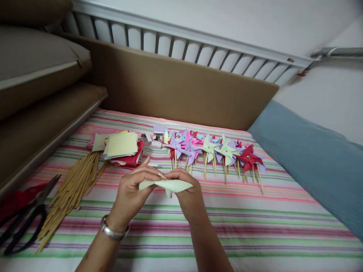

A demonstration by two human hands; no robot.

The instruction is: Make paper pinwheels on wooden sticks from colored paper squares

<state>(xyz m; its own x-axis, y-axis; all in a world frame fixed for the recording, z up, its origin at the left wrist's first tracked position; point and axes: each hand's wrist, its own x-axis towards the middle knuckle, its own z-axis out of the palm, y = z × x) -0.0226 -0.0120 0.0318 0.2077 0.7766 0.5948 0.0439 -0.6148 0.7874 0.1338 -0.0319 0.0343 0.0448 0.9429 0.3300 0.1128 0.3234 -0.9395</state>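
Observation:
My left hand (pixel 133 189) and my right hand (pixel 188 192) meet over a striped sheet, both pinching a folded pale green paper piece (pixel 170 185). A thin wooden stick tip (pixel 162 176) shows between the fingertips of the two hands. My left wrist wears a silver bracelet (pixel 113 231). Just beyond the hands lies a row of finished paper pinwheels (pixel 215 151) in purple, green, pink and red, on sticks. A stack of coloured paper squares (pixel 121 147) sits to the left of them.
A bundle of bamboo sticks (pixel 70 192) lies at the left, with black scissors (pixel 25 219) beside it near red paper. The striped sheet (pixel 255 226) covers the bed. Brown cushions (pixel 42 94) stand at the left, a blue pillow (pixel 312 162) at the right.

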